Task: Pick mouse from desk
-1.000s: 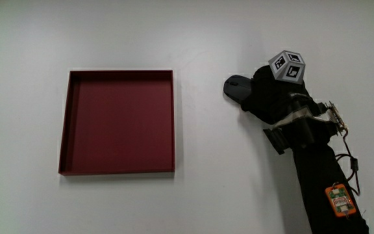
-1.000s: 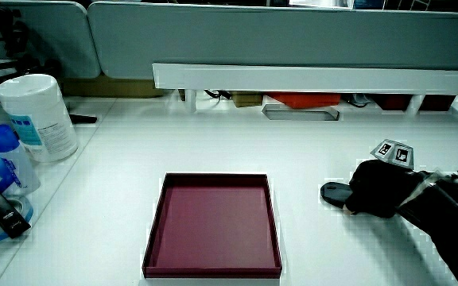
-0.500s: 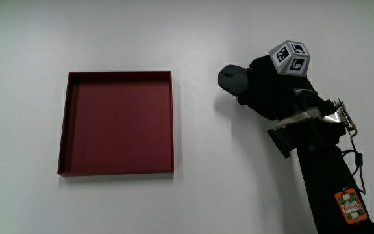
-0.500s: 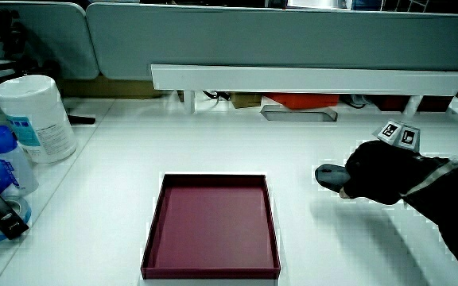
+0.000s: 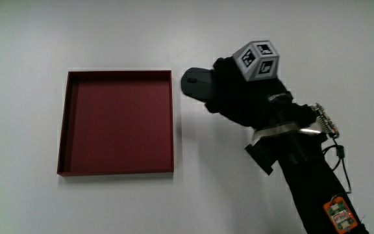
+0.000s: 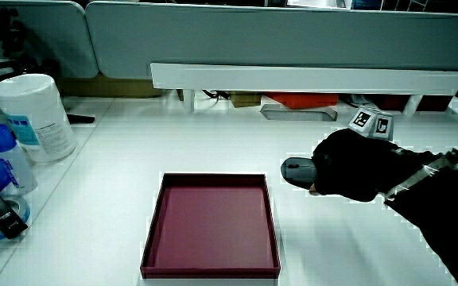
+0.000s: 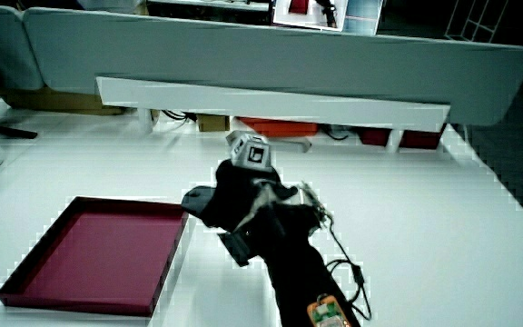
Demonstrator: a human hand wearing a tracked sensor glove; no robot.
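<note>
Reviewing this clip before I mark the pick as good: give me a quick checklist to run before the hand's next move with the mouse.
1. Hand closed on the mouse: ok, fingers wrap its rear.
2. Mouse clear of the table: ok, in a side view it appears lifted, shadow beneath.
3. Grip firmness: cannot tell, the glove hides the contact.
4. Red tray empty: ok.
5. Mouse clear of the tray rim: ok, beside it, not touching.
6. Mouse level: cannot tell.

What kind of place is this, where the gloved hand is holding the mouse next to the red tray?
Probably an office desk used as a recording station: a white table ending at a low grey partition, a computer mouse, and a tub of wipes at the table's edge.
</note>
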